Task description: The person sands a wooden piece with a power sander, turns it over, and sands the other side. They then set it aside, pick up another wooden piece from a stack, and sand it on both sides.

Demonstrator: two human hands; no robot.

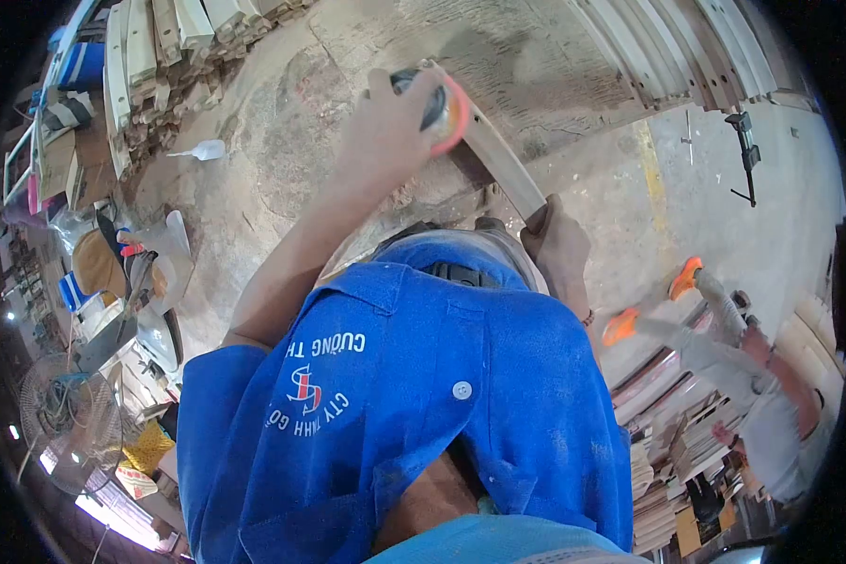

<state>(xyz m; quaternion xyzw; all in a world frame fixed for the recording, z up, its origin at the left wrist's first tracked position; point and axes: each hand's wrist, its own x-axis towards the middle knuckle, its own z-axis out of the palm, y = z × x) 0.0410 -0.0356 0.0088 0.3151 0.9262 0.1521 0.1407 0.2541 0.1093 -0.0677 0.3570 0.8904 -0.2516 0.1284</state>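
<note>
My left hand (390,122) is closed round a round black thing with a red-orange rim (456,115), whose exact kind I cannot make out. This round thing rests against the far end of a pale wooden slat (503,160). At the slat's near end, my right hand (559,242) grips it with the fingers wrapped round. The slat slants down to the right in front of my blue shirt (395,376), and a dark hole shows near its upper end. Part of the slat is hidden behind the round thing and my fingers.
Wooden strips (164,47) are stacked at the upper left, and more slats (686,42) lie at the upper right. A person (771,395) is at the right. A fan (70,418) stands at the lower left. A white plastic piece (205,149) lies on the floor.
</note>
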